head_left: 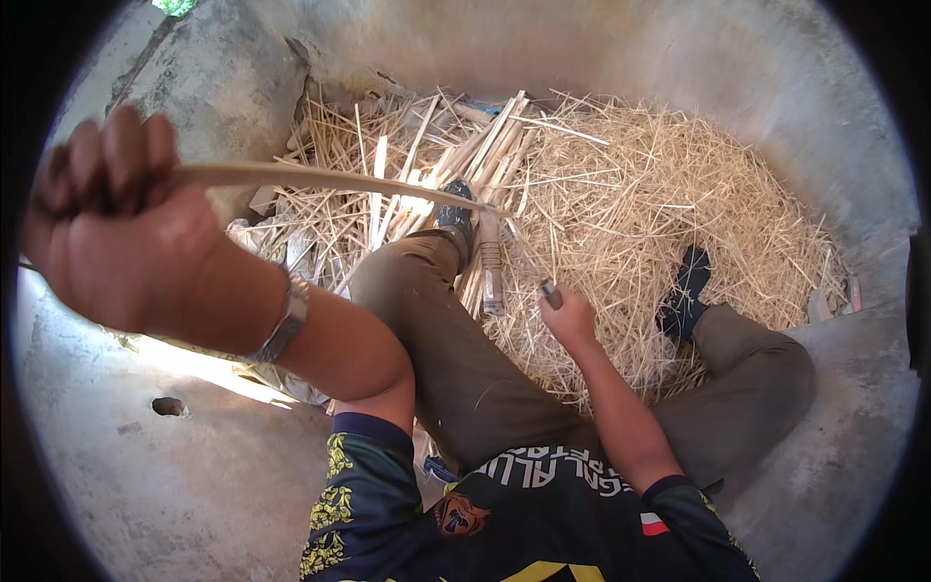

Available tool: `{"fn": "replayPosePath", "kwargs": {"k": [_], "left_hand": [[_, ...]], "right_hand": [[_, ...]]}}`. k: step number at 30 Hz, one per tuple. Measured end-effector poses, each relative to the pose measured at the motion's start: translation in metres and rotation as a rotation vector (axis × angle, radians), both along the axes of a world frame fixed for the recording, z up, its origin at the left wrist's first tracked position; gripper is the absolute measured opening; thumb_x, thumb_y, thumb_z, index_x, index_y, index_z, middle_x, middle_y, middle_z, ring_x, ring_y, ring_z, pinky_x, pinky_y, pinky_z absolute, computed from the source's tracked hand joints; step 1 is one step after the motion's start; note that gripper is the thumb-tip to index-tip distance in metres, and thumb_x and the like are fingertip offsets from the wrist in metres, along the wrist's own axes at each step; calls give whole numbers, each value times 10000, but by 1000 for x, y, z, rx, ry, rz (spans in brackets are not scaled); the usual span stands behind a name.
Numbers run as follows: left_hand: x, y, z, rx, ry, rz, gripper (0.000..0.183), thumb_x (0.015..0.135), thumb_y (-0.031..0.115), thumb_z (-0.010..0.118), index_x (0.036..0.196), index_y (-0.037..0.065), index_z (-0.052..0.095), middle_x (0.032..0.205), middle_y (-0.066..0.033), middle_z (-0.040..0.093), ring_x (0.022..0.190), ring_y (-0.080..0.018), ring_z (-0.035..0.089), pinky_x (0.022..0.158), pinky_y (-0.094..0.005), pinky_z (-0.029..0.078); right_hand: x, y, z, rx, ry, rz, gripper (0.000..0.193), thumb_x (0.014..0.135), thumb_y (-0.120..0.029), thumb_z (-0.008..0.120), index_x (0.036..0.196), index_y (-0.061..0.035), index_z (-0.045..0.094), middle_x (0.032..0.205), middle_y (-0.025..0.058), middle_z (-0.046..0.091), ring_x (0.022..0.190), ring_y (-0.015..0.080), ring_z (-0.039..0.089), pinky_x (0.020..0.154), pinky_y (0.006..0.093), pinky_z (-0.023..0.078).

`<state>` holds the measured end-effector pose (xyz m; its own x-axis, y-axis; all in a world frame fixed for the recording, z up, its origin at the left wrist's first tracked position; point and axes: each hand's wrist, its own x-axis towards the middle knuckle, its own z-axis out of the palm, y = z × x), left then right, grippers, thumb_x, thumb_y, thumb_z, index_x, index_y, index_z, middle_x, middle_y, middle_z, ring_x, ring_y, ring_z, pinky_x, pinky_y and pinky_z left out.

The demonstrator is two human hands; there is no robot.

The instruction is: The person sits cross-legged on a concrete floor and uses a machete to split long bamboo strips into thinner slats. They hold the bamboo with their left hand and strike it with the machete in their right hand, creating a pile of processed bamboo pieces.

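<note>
My left hand (126,233), raised at the left, is closed in a fist around one end of a long, pale bamboo strip (310,177). The strip runs rightward, bowing slightly, over my shoe to the top of a short wooden piece (493,262) with binding around it. My right hand (572,318) grips the dark handle of a knife (551,293). Its thin blade points up and left, meeting the strip's far end near that piece. Whether the blade cuts into the strip or only lies against it, I cannot tell.
Thin bamboo shavings (669,175) heap up between and beyond my legs. Several longer strips (499,141) lie at the centre back. A curved concrete wall (630,48) rises behind them. My shoes (456,209) rest among the scraps. At the left, the concrete floor has a small hole (170,406).
</note>
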<state>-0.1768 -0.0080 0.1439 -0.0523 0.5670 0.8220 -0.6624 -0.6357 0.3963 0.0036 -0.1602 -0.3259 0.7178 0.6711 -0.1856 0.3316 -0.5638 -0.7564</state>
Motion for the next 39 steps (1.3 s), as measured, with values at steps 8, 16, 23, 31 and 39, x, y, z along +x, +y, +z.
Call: {"fn": "replayPosePath", "kwargs": {"k": [8,16,23,31,39], "left_hand": [[-128,0,5,153,90,-348,313,886,178,433,602,183,302,522,29,314,424,-76,248,429,-247,198],[-74,28,5,22,78,-401,253,849,173,451,634,159,319,593,4,283,509,-108,245,504,-302,215],[28,66,-27,-165,107,-33,454,1095,346,262,782,61,426,640,-4,370,523,-111,285,524,-280,288],[114,124,-88,-300,-93,-40,372,1073,460,486,850,166,448,684,38,396,515,-83,380,442,-254,286],[123,80,-82,-148,213,-124,321,1099,381,461,918,119,504,654,55,394,502,-49,369,440,-206,311]], "right_hand": [[37,-25,-60,-66,488,-469,279,820,-224,738,857,30,630,634,100,603,530,210,599,499,375,470],[20,-34,-65,48,908,-428,191,867,-147,711,849,-27,563,585,36,516,446,137,489,403,311,413],[27,-46,-101,82,1189,-337,162,877,-129,698,904,-26,576,628,41,530,487,149,496,462,316,453],[25,-45,-103,36,1163,-313,127,894,-72,688,969,-31,594,627,4,481,484,119,444,495,322,485],[18,-46,-100,21,927,-320,153,847,-137,711,850,-18,613,612,15,488,447,120,466,443,321,476]]}}
